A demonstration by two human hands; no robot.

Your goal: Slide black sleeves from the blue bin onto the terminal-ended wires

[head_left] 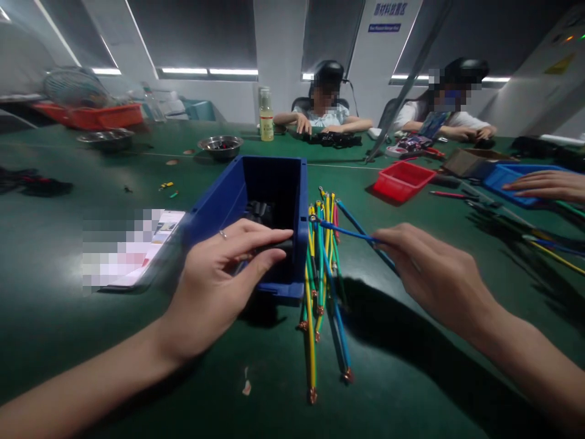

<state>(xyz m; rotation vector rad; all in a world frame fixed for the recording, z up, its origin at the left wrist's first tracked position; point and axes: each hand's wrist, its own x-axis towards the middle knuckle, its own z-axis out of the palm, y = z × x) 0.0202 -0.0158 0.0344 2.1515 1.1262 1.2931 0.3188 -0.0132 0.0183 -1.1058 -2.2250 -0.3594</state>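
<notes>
Pick-up stage. Left hand [219, 286] reaches into the blue bin [256, 207], fingers closing on a black part [274, 245]. Right hand [429, 274] pinches a blue wire [351, 233] above the wire bundle [322, 286] between both hands. Next probably requires joining part and wire.

Glossy blue plastic bin [256, 201], smooth plastic-sheathed wires [320, 274] tipped with coppery metal lugs, all on a matt green table [68, 329]; shiny steel bowl [220, 146] behind.

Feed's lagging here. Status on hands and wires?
Left hand in blue bin, fingers on black part. Right hand pinching blue wire. Wire bundle between, nothing blocking.
</notes>
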